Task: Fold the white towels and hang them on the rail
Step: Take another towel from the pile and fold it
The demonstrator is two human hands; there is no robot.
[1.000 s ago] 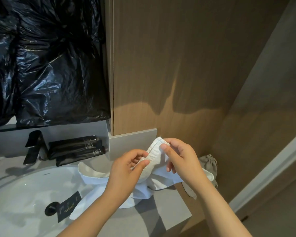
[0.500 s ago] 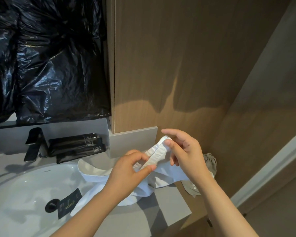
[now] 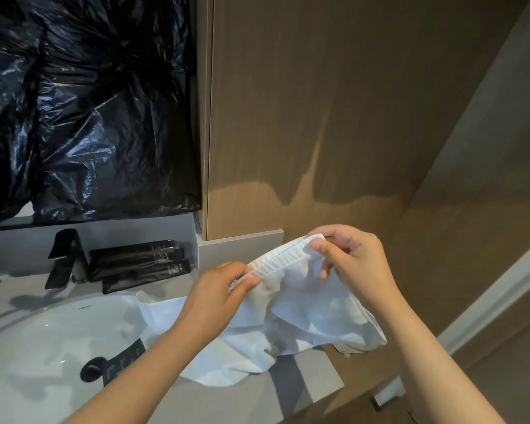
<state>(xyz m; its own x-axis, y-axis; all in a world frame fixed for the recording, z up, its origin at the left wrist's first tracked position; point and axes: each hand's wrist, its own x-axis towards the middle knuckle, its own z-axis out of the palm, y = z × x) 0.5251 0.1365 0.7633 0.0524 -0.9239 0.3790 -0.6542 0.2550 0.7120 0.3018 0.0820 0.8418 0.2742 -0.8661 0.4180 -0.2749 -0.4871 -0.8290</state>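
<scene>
A white towel point(image 3: 303, 304) hangs crumpled between both hands above the right end of the grey counter point(image 3: 242, 399). My left hand point(image 3: 218, 298) pinches its ribbed hem at the lower left. My right hand point(image 3: 352, 261) pinches the same hem at the corner, higher and to the right. The stretch of hem between them is taut. The towel's lower part drapes onto the counter and the basin's edge. No rail is in view.
A white basin point(image 3: 43, 347) with a black drain point(image 3: 92, 367) and a dark card point(image 3: 123, 362) lies at the left. Behind it stand a black tap point(image 3: 65, 258) and black tubes point(image 3: 135, 264). Black plastic sheeting point(image 3: 83, 102) covers the mirror area. A wooden wall panel point(image 3: 318, 117) rises straight ahead.
Both hands have slid apart along the towel's hem, the right hand rising and moving right, and more of the hem is now stretched out between them.
</scene>
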